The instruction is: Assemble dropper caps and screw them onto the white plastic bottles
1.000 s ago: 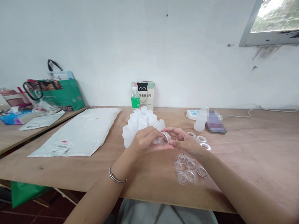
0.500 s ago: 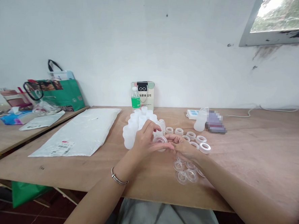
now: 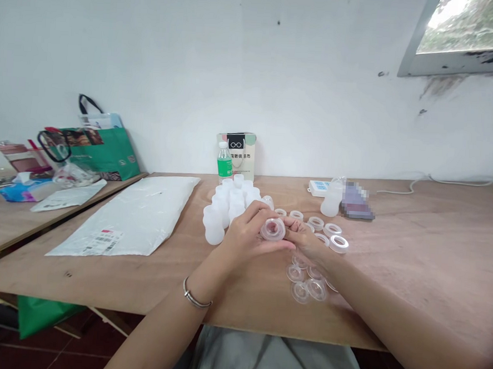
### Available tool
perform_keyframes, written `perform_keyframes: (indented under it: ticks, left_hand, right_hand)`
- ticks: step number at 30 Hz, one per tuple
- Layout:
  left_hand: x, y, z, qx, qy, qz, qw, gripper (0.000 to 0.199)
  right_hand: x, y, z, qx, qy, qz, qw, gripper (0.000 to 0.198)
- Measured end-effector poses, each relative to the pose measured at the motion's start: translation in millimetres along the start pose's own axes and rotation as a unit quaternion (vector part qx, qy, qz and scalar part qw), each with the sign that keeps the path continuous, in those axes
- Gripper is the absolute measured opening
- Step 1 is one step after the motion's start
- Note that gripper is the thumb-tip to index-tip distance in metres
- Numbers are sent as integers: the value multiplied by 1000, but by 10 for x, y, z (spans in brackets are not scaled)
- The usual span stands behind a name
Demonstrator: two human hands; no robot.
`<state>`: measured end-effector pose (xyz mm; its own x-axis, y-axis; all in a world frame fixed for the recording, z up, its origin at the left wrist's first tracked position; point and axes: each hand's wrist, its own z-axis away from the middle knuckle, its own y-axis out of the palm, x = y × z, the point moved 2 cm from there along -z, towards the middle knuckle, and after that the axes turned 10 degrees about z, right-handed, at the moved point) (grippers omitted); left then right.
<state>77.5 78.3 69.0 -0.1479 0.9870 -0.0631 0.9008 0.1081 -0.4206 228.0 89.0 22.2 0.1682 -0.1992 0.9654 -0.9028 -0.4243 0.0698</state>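
Observation:
Between my two hands is a translucent plastic bottle ring cap (image 3: 273,229), its round opening facing me. My left hand (image 3: 244,229) curves around its left side, fingers over the top and thumb below. My right hand (image 3: 306,243) grips its right edge with the fingertips. Several frosted white plastic bottles (image 3: 228,203) stand grouped just beyond my left hand. A clear domed piece (image 3: 268,201) shows partly behind my left fingers. Right of my right hand lie several similar rings (image 3: 338,244), and nearer me several clear discs (image 3: 316,289), some hidden by my forearm.
A large white mailing bag (image 3: 131,216) lies on the left of the wooden table. Behind the bottles stand a green-labelled drink bottle (image 3: 224,163) and a paper bag (image 3: 246,151). A frosted bottle (image 3: 331,203) and a white box (image 3: 318,188) sit back right.
The ring cap has tilted up so its opening faces me and has shifted slightly right. My left fingers have closed in around it, and my right hand stays at its right edge.

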Motion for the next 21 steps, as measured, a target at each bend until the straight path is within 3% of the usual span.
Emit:
perform_keyframes:
  ticks: [4,11,21]
  left_hand:
    - [17,-3,0,33,-9,-12,999,40]
    - [24,-11,-6,-27,-69,-42,996,30]
    - [-49,6,6,-24,7,7,1000,29]
  right_hand:
    - [50,-24,5,-34,6,-17,999,36]
    - [148,3,18,-69,-71,108,989,31]
    - [106,-11,-12,-82,-40,118,989,33]
